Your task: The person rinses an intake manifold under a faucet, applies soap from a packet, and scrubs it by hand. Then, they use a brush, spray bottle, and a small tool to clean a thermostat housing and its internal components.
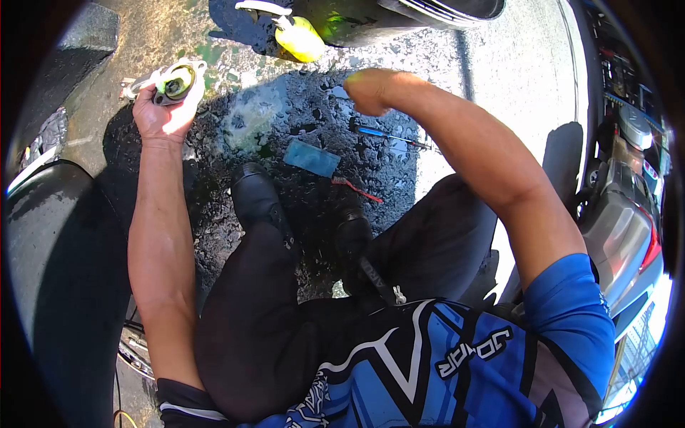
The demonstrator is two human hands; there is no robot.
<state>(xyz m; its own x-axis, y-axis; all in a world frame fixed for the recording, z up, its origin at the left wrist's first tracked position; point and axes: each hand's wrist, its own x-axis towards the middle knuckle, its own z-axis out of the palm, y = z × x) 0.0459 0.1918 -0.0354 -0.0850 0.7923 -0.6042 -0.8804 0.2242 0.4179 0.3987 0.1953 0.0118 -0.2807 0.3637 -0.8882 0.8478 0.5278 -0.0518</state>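
At the upper left, my left hand [163, 120] is wrapped round a metal housing [175, 83] with a round opening and bolt ears; the opening faces up toward me. My right hand [369, 91] is curled closed above the wet ground, apart from the housing. Its fingers are turned away, so anything inside is hidden. Below it lies a blue-handled screwdriver [374, 131]. A blue-green rectangular pad [312, 158] and a red brush [358, 190] rest on the ground in front of my boots. Beyond my right hand is a yellow spray bottle [302, 40] with a white head.
A dark bucket [357, 23] stands at the top. Pale suds [253, 118] spread over the wet ground between my hands. A large black rounded object [64, 278] sits at my left. At the far right is a silver vehicle [622, 221].
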